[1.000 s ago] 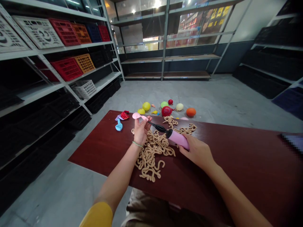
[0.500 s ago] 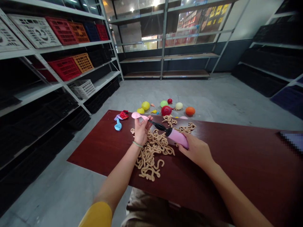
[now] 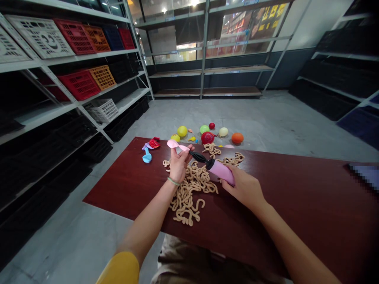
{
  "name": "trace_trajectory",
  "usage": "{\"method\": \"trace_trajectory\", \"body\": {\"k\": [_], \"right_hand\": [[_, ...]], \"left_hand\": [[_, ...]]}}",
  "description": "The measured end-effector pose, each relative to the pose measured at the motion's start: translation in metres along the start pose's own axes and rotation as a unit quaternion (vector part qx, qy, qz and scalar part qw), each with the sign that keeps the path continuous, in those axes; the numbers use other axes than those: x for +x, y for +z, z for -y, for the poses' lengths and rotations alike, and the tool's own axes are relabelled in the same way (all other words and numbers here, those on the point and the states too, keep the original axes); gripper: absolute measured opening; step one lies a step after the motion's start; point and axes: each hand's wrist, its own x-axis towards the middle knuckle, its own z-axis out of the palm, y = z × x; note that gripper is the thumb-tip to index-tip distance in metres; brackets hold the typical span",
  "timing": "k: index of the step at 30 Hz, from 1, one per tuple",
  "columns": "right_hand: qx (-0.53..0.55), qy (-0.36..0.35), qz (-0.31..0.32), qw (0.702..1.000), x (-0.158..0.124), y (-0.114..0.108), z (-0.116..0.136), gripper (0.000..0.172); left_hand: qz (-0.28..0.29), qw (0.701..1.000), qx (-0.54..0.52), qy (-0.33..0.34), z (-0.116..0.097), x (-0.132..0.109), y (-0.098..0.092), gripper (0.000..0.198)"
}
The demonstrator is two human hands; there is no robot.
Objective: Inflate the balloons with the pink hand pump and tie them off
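Drawn longer and thinner than before: the neck of the pink balloon point(image 3: 177, 144), now reaching the black nozzle point(image 3: 197, 156) of the hand pump point(image 3: 221, 172).

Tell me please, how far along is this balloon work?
Several blown-up balloons on the floor look done. In hand: the left hand holds a limp pink balloon at the black nozzle of a pink pump, gripped by the right hand. Apparently left: a flat blue balloon and a flat red balloon on the table.

One head-worn camera looks forward and down at the left hand point(image 3: 179, 167) and right hand point(image 3: 244, 189).
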Motion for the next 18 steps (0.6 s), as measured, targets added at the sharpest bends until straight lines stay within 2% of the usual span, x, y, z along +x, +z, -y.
{"method": "trace_trajectory", "body": {"k": [10,18], "right_hand": [[0.004,0.002,-0.018,1.000,-0.0004,0.0013,0.0011,0.044],[0.006,0.003,0.003,1.000,0.0000,-0.0014,0.0014,0.043]], "left_hand": [[0.016,1.000,-0.003,-0.002,-0.0008,-0.0043,0.0027,0.067],[0.015,1.000,0.005,-0.008,-0.0025,-0.0054,0.0043,0.074]]}}
